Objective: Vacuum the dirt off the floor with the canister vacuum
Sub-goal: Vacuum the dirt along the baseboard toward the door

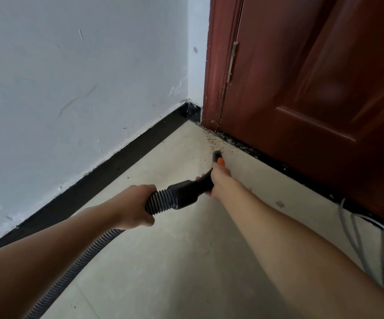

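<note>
My right hand (pixel 219 178) grips the black curved handle (pixel 193 187) of the vacuum, whose black nozzle (pixel 217 155) with an orange part points down at the floor. Dark crumbs of dirt (pixel 211 140) lie scattered just beyond the nozzle, along the foot of the door near the corner. My left hand (pixel 135 209) holds the ribbed grey hose (pixel 160 201) right behind the handle; the hose trails off to the lower left. The canister itself is out of view.
A red-brown wooden door (pixel 312 77) stands at the right, a white wall (pixel 71 77) with a black skirting board (pixel 108 173) at the left. Grey cables (pixel 358 238) lie on the pale floor (pixel 163 261) by the door's lower right.
</note>
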`<action>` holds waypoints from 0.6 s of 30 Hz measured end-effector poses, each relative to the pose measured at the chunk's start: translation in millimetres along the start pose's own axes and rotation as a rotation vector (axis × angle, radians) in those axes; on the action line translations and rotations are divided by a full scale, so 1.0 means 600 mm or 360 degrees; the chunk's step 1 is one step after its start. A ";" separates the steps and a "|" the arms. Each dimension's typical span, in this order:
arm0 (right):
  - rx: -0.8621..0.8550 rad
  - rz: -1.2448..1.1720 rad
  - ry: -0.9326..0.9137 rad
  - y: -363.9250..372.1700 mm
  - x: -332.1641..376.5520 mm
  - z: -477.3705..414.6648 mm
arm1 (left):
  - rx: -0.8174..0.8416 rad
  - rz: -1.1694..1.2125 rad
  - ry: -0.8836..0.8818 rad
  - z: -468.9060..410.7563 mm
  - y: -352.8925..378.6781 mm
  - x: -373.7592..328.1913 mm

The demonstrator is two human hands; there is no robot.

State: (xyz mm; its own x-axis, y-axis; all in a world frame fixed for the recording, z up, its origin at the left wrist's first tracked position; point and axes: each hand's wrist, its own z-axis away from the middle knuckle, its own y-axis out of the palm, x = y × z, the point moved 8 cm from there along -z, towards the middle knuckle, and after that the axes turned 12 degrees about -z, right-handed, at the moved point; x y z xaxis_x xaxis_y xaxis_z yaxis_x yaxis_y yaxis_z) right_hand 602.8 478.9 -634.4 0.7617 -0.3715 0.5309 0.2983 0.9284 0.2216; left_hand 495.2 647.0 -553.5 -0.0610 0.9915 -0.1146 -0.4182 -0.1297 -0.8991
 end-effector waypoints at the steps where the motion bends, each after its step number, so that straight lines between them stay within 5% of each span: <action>1: 0.0014 0.0042 -0.0020 0.006 0.012 -0.007 | -0.0015 0.0031 -0.0017 -0.009 -0.002 -0.003; 18: 0.0193 0.0485 -0.0222 0.155 0.122 -0.135 | -0.0371 0.0563 -0.0358 -0.098 -0.021 0.028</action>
State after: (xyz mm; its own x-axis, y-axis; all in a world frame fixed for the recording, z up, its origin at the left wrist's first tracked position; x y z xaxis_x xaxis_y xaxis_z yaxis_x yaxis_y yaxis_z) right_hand 733.1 538.8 -641.2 0.7168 -0.0833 0.6923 -0.0073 0.9919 0.1269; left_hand 552.8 665.5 -568.8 -0.3685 0.8573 -0.3595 -0.1235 -0.4284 -0.8951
